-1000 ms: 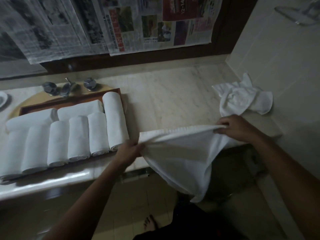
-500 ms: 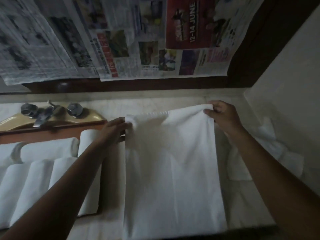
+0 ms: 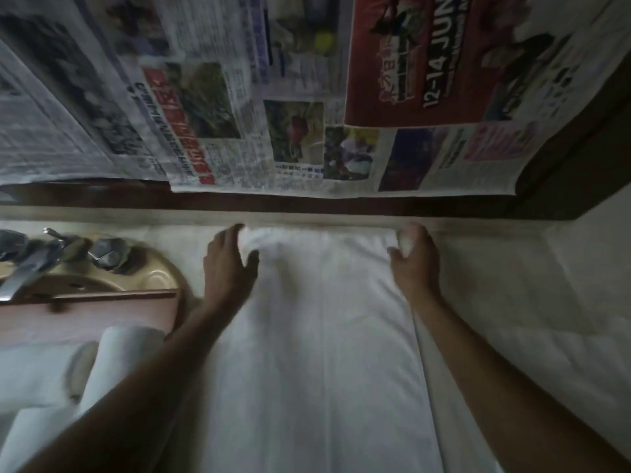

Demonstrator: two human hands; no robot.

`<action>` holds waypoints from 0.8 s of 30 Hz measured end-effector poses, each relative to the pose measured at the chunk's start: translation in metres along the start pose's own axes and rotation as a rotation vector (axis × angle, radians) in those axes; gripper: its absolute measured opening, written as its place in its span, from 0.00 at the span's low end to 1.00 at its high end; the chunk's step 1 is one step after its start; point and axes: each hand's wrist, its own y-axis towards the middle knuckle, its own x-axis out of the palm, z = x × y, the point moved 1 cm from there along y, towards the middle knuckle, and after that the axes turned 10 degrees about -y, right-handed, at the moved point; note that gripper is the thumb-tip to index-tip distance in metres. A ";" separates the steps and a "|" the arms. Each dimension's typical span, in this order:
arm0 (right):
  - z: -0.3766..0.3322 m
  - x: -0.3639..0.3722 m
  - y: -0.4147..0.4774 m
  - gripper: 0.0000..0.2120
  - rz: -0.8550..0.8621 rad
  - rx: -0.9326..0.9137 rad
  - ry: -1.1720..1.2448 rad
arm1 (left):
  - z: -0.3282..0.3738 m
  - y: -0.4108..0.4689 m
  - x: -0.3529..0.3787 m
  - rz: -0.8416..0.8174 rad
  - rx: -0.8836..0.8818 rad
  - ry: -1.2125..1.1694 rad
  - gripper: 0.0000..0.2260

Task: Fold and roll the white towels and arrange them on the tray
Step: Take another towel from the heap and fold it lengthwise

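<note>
Near end of the towel [image 3: 307, 353] runs off the bottom edge. The rolled towels [image 3: 116, 363] are blurred, cut by the left edge and partly behind the left forearm [image 3: 136, 387]; count unreadable. Fingertips of the right hand [image 3: 415, 261] motion-blurred, possibly curled under the towel corner. The tap [image 3: 27, 268] cropped at left.

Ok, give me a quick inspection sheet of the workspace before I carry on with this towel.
Surface: pale marble counter, dimly lit.
Job's things: flat towel spread lengthwise on the counter; rolled towels on the wooden tray to its left.
Clutter: nothing seen.
Hands: left hand and right hand each grip a far corner of the flat towel.
Cables: nothing seen.
Surroundings: faucet and beige basin behind the tray; newspapers cover the wall above the counter.
</note>
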 end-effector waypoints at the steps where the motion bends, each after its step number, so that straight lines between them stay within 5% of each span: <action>1: 0.000 0.012 -0.020 0.27 0.016 -0.060 -0.021 | -0.002 -0.016 0.013 -0.035 0.083 0.050 0.25; 5: -0.014 0.064 -0.087 0.26 0.003 -0.401 -0.202 | -0.004 -0.066 0.063 -0.327 0.227 0.220 0.28; 7: -0.007 0.077 -0.095 0.25 -0.050 -0.513 -0.380 | -0.016 -0.065 0.070 -0.341 0.249 0.262 0.28; 13: 0.056 0.037 -0.038 0.33 -0.122 -0.417 -0.618 | -0.072 -0.034 0.024 -0.221 0.200 0.360 0.30; 17: 0.042 0.022 -0.050 0.33 -0.041 -0.270 -0.499 | -0.042 -0.050 0.024 -0.087 0.188 0.322 0.30; 21: -0.002 0.043 -0.141 0.29 -0.076 -0.540 -0.446 | -0.004 -0.126 0.061 -0.262 0.355 0.201 0.28; 24: 0.034 0.038 -0.147 0.26 -0.105 -0.608 -0.492 | -0.035 -0.133 0.041 -0.255 0.336 0.211 0.26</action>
